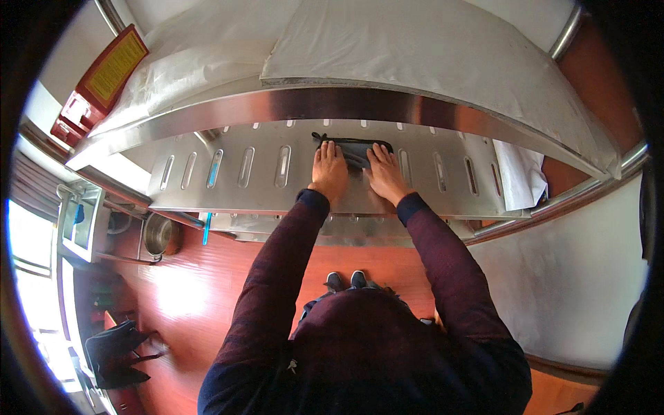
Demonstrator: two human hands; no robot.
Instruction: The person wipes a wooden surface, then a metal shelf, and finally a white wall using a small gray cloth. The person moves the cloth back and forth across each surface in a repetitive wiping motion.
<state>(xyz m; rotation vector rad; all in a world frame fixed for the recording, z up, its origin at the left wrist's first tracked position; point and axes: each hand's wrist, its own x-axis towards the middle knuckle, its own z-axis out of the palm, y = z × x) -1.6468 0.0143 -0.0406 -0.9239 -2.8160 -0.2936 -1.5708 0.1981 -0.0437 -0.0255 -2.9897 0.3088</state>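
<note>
A dark zippered pouch (pixel 357 150) lies on a slotted stainless-steel shelf (pixel 327 192), with a small black loop at its far left corner. My left hand (pixel 330 168) rests flat over the pouch's left end, fingers stretched away from me. Over the right end lies my right hand (pixel 385 171), its fingers spread and its thumb toward the middle of the pouch. Neither hand's fingers are curled around it. The hands cover both ends of the pouch.
An upper shelf covered in whitish sheeting (pixel 394 46) overhangs the far side. White sheet material (pixel 519 176) hangs at the shelf's right end. A red box with a yellow label (pixel 106 78) stands upper left. A metal pot (pixel 162 234) and dark chair (pixel 114 353) are at left.
</note>
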